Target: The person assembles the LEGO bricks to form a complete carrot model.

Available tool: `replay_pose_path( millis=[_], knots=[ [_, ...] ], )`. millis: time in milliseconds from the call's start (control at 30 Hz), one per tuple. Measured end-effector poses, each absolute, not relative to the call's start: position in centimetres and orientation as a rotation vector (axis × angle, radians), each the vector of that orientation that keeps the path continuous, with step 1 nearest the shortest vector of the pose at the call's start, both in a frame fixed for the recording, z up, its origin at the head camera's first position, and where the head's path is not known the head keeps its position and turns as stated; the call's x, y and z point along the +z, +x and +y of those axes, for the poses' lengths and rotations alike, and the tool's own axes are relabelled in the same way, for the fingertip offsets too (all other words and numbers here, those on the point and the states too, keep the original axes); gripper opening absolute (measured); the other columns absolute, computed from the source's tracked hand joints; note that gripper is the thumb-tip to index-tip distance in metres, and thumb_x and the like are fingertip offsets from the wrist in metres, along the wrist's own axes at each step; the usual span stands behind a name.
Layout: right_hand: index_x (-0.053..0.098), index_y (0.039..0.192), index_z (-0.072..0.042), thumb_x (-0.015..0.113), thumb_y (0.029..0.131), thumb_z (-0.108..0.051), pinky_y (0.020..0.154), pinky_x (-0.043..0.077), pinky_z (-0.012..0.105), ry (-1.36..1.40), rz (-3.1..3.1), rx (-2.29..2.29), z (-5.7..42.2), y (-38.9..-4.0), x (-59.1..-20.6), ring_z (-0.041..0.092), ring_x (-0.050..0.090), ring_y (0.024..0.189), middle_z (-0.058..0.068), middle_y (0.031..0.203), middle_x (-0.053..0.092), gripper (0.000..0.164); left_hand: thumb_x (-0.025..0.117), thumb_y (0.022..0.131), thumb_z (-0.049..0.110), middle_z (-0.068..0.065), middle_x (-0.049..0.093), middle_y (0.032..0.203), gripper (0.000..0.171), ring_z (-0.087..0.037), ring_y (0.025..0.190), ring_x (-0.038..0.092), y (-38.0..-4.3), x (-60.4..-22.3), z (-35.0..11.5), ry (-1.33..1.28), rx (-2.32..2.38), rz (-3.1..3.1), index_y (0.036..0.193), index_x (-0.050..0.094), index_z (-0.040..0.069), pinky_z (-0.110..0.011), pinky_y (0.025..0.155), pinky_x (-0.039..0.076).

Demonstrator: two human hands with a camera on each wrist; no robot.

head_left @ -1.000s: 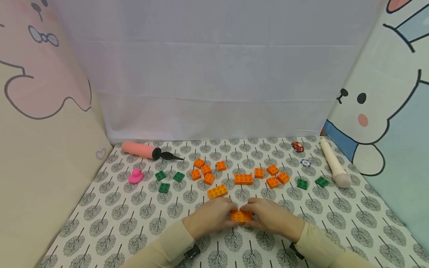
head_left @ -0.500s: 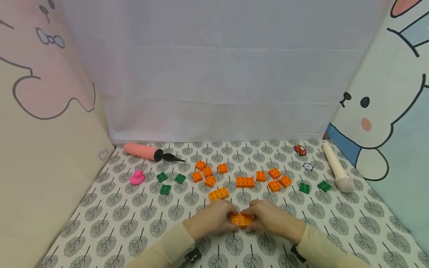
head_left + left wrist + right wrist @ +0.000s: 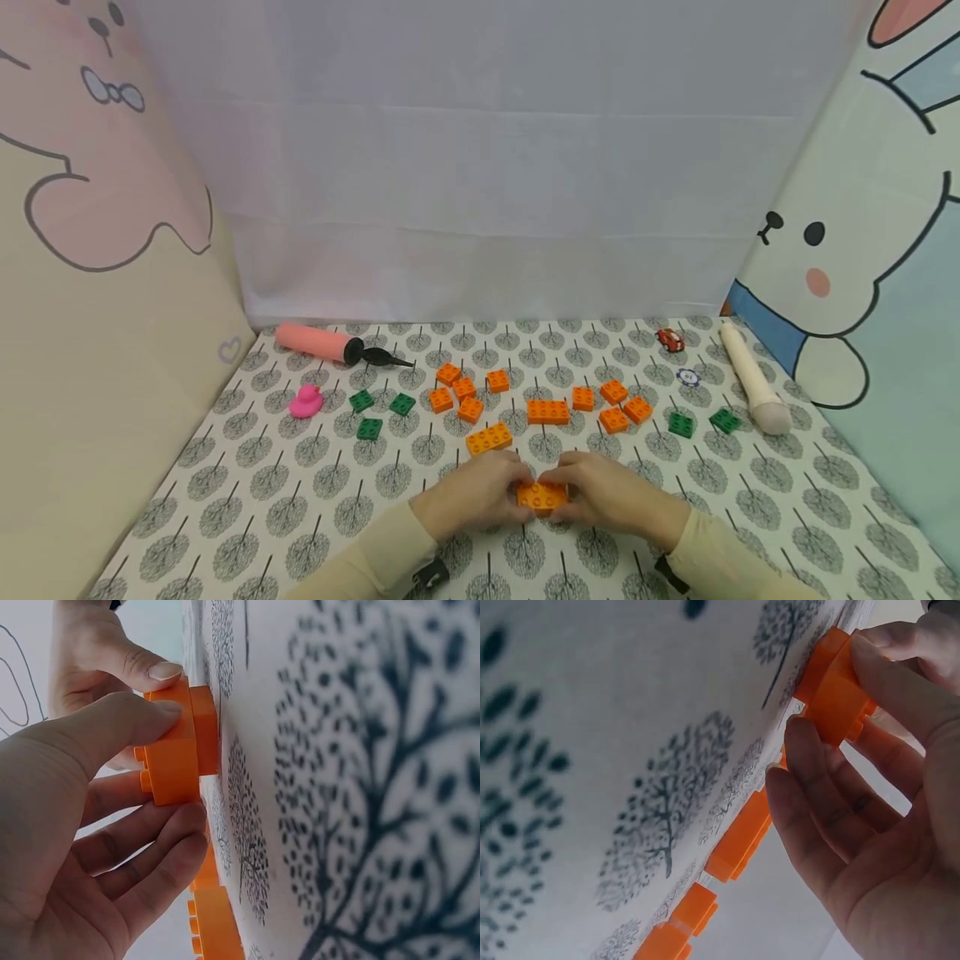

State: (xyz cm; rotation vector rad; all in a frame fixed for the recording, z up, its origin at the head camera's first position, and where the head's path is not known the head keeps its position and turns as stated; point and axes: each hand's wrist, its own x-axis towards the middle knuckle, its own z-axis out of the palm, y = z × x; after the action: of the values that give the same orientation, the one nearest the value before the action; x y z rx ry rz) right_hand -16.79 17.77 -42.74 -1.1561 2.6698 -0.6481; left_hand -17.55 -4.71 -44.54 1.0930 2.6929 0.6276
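Head view: lower centre of frame, left hand (image 3: 480, 493) and right hand (image 3: 615, 498) pinched long orange brick (image 3: 542, 498) between fingers; left-wrist view showed lower orange block (image 3: 208, 733) beneath.

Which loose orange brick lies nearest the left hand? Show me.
The long, angled brick just beyond the left hand; the other long loose brick and the small square orange bricks lie farther off.

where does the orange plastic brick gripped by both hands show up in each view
Head: orange plastic brick, below and right of centre, between left hand and right hand.
Left wrist: orange plastic brick, left of centre.
Right wrist: orange plastic brick, upper right.
Shared landmark: white cloth with dark tree print.
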Motion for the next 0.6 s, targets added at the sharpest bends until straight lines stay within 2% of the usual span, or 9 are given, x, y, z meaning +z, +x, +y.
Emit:
replay_pose_path(
  millis=[167, 267, 400, 600],
  knots=[
    [0.069, 0.124, -0.017, 0.066, 0.091, -0.049, 0.075, 0.052, 0.026, -1.08, 2.587, -0.679, 18.6, -17.7, -42.8, 0.003, 0.058, 0.087, -0.012, 0.104, 0.065, 0.046, 0.08, 0.081, 0.033, 0.013, 0.061, 0.091, 0.033, 0.002, 0.076, 0.048, -17.5, -44.6, -4.8, 1.117, 0.646, 2.688, 0.108, 0.074, 0.017, -0.014, 0.067, 0.045],
    [0.068, 0.126, -0.017, 0.058, 0.096, -0.053, 0.077, 0.052, 0.029, -0.986, 2.604, -0.716, 19.0, -18.7, -42.5, 0.004, 0.059, 0.09, -0.012, 0.105, 0.065, 0.048, 0.079, 0.081, 0.034, 0.013, 0.06, 0.089, 0.034, 0.002, 0.075, 0.048, -17.6, -44.6, -4.9, 1.133, 0.64, 2.692, 0.11, 0.074, 0.017, -0.014, 0.066, 0.045],
    [0.065, 0.13, -0.015, 0.059, 0.097, -0.047, 0.076, 0.053, 0.032, -0.883, 2.75, -0.724, 19.2, -20.0, -42.2, 0.009, 0.061, 0.093, -0.006, 0.109, 0.067, 0.046, 0.079, 0.082, 0.035, 0.013, 0.061, 0.091, 0.034, 0.002, 0.077, 0.049, -17.6, -44.7, -4.9, 1.133, 0.634, 2.701, 0.11, 0.073, 0.017, -0.013, 0.069, 0.046],
    [0.059, 0.136, -0.012, 0.067, 0.096, -0.032, 0.076, 0.056, 0.042, -0.828, 2.937, -0.599, 19.0, -22.2, -42.2, 0.024, 0.065, 0.095, 0.014, 0.126, 0.062, 0.045, 0.079, 0.081, 0.037, 0.013, 0.062, 0.094, 0.035, 0.003, 0.079, 0.05, -17.6, -44.6, -4.9, 1.131, 0.633, 2.705, 0.11, 0.073, 0.018, -0.013, 0.071, 0.047]
  ],
)
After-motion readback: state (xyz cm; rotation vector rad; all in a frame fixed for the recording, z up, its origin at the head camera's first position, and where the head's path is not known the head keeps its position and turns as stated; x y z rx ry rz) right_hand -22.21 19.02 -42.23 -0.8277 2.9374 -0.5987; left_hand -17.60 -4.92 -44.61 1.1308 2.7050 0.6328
